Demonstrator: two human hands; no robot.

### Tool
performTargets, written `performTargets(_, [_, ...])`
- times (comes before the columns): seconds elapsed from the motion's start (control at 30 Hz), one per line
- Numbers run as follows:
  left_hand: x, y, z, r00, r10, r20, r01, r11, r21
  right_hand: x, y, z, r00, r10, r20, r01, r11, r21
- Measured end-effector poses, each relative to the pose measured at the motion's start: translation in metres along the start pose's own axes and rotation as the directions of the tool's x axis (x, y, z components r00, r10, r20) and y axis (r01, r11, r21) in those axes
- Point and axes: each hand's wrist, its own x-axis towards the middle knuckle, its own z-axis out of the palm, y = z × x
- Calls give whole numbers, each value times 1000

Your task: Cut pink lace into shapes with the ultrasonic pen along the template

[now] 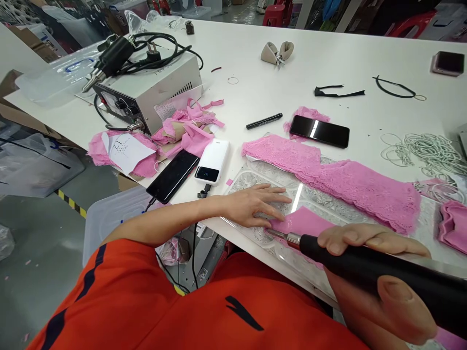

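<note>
Head view: white table (233, 53) beneath pink cloth (306, 219); red stool (273, 16) beyond.

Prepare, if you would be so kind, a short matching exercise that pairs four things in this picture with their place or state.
Things
1. Left hand
2. Grey box
3. Right hand
4. White device with a small display

Place or state
A. Wrapped around a black-handled tool
B. Lying beside a black phone with a cable attached
C. Palm down over the patterned panel, by a piece of pink fabric
D. Standing on the table with black cables on top

Right pairs: 1-C, 2-D, 3-A, 4-B
</note>
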Motion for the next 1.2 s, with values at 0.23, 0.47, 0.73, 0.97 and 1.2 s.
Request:
performTargets(0.23, [0,1,0,1000,-10,11,10,999,31,3,-1,7,999,-4,41,4,1000,-9])
performTargets(0.47, [-3,-2,2,998,47,-36,-47,999,4,9,-5,-7,995,-70,-77,65,996,-55])
performTargets(0.73, [-9,-2,3,990,127,-68,-127,992,-8,40,6,-37,899,-327,-292,277,940,-199])
performTargets(0.97, [-9,1,5,988,138,-63,-137,990,24,45,19,-31,887,-319,-333,266,944,-196])
performTargets(1.2, [-8,1,6,988,141,-70,-140,990,8,47,20,-31,885,-302,-354,233,946,-225])
